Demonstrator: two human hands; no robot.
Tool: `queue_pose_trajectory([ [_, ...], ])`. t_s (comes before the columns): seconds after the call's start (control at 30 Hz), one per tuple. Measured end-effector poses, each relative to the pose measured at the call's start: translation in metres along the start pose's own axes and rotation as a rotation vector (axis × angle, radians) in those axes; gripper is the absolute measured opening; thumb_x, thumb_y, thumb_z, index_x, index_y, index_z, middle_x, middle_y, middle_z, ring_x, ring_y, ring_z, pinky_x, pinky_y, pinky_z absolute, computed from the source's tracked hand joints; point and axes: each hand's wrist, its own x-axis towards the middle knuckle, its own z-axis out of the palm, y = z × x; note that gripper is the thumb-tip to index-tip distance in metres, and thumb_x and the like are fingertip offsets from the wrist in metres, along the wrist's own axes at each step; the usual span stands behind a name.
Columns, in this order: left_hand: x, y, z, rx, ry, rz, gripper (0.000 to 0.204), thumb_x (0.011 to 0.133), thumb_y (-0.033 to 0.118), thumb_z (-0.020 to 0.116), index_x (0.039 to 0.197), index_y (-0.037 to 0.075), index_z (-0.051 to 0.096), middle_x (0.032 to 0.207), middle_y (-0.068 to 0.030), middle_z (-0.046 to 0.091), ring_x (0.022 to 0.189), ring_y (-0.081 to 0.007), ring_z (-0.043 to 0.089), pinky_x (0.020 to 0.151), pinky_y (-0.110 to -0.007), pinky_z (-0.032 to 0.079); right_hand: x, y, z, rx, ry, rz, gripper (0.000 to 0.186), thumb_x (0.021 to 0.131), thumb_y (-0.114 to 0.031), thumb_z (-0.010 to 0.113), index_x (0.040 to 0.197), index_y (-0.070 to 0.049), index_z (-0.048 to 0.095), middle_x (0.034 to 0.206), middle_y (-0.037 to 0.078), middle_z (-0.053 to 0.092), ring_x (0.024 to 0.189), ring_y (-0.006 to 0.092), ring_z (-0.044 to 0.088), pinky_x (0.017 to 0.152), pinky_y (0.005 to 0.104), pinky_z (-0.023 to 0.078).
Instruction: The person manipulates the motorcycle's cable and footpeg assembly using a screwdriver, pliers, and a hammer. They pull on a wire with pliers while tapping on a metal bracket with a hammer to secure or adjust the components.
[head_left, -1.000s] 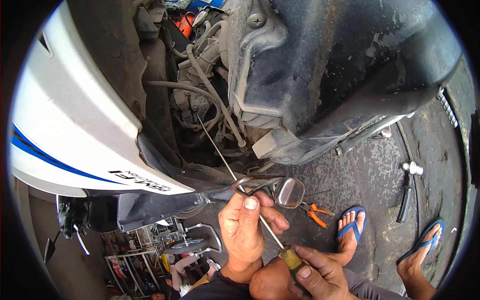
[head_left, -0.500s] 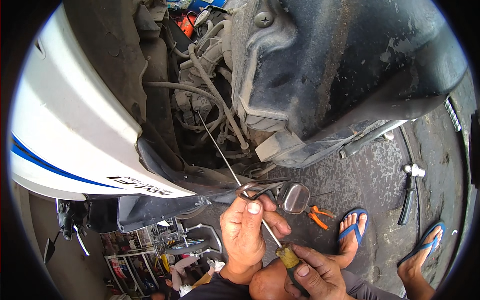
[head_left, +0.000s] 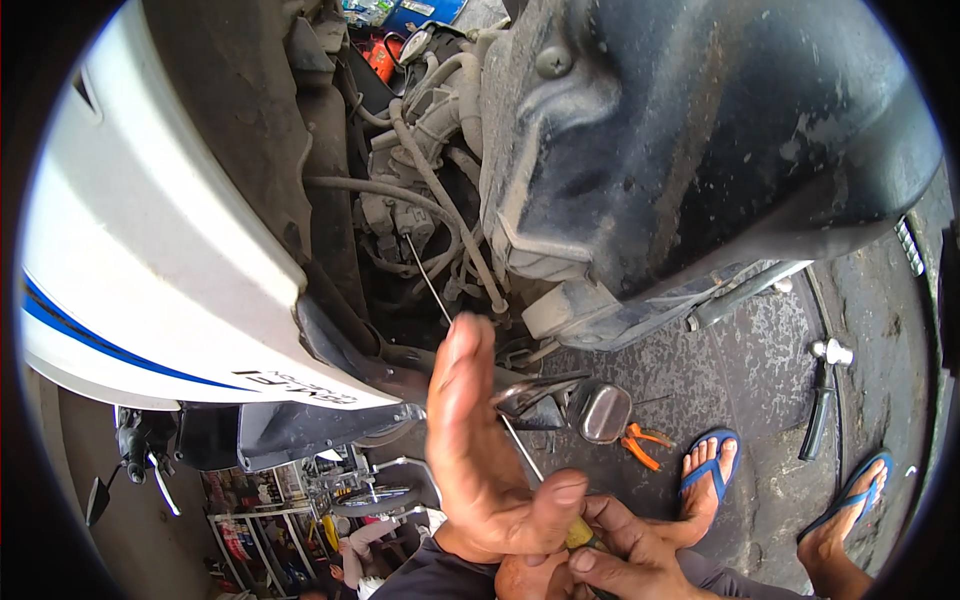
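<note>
Behind the unclenched left hand (head_left: 474, 455), the screwdriver (head_left: 522, 446) slants up-left from the right hand (head_left: 636, 560) clamped on its handle (head_left: 580, 534).

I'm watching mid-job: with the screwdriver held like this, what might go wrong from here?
The screwdriver appears to point into a dusty part beside a hose; a slip might nick that hose.

The left hand is open, with only the right hand plainly gripping the handle, so the tip may wander.

The feet are in open flip-flops; a dropped tool could hurt them.
</note>
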Motion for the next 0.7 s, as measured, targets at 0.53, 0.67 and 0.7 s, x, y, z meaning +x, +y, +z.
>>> queue_pose_trajectory([
  [0.53, 0.016, -0.007, -0.003, -0.267, -0.238, -0.227, 0.038, 0.099, 0.027, 0.062, 0.114, -0.006, 0.05, 0.099, -0.022, 0.067, 0.089, -0.0262, 0.067, 0.085, -0.042, 0.055, 0.013, -0.012, 0.008, -0.125, -0.027, 0.06, 0.031, 0.105, -0.032, 0.051, 0.092, -0.006, 0.06, 0.068, 0.002, 0.053, 0.051, 0.0096, 0.044, 0.045, 0.0252, 0.034],
  [0.67, 0.007, -0.006, 0.001, -0.319, -0.168, -0.235, 0.04, 0.098, 0.029, 0.063, 0.111, -0.006, 0.051, 0.098, -0.0227, 0.065, 0.092, -0.029, 0.066, 0.089, -0.046, 0.054, 0.015, -0.007, 0.008, -0.403, 0.094, -0.241, 0.021, 0.102, -0.018, 0.058, 0.092, -0.001, 0.062, 0.066, 0.001, 0.052, 0.053, 0.01, 0.046, 0.047, 0.0277, 0.037],
  [0.7, 0.005, -0.006, 0.001, -0.33, -0.151, -0.23, 0.04, 0.098, 0.029, 0.064, 0.111, -0.007, 0.051, 0.098, -0.0228, 0.065, 0.092, -0.0292, 0.066, 0.089, -0.046, 0.054, 0.016, -0.004, 0.006, -0.401, 0.099, -0.239, 0.021, 0.102, -0.018, 0.058, 0.092, -0.001, 0.062, 0.066, 0.001, 0.052, 0.053, 0.01, 0.046, 0.047, 0.0277, 0.037],
])
